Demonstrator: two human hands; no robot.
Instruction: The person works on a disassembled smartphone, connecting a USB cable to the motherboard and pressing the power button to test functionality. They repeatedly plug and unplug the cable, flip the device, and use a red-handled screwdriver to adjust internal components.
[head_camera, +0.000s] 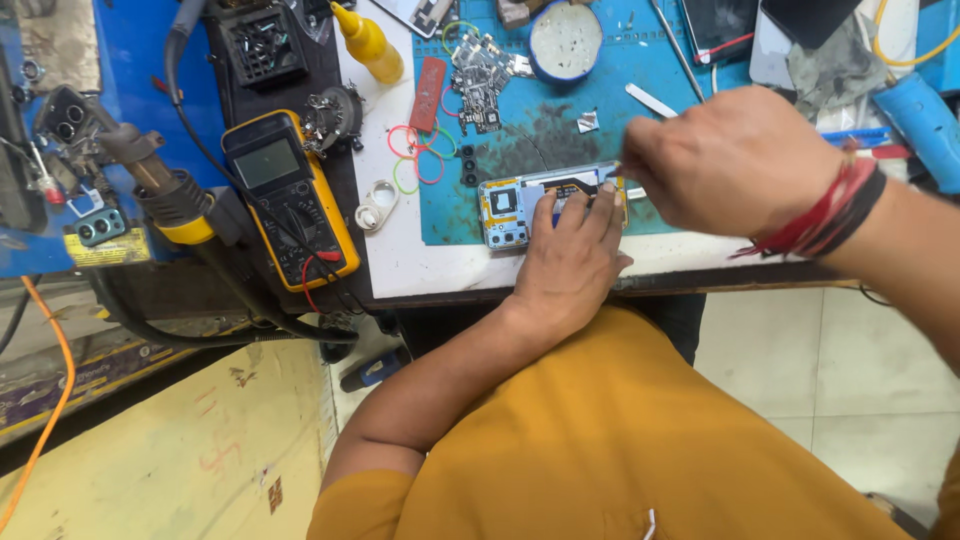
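Note:
An opened phone (512, 205), back cover off and insides showing, lies on a blue work mat (610, 90) near the bench's front edge. My left hand (570, 255) presses flat on the phone's lower middle, fingers spread over it. My right hand (730, 160), with red and black threads at the wrist, hovers over the phone's right end with fingers pinched on a thin tool whose tip touches the phone; the tool is mostly hidden by the hand.
A yellow multimeter (288, 200) and hot-air handle (165, 190) sit left. A yellow squeeze bottle (368, 45), loose circuit boards (480, 75), coloured rubber bands (420, 150), a round tin (565, 40) and tweezers (650, 100) lie behind the phone.

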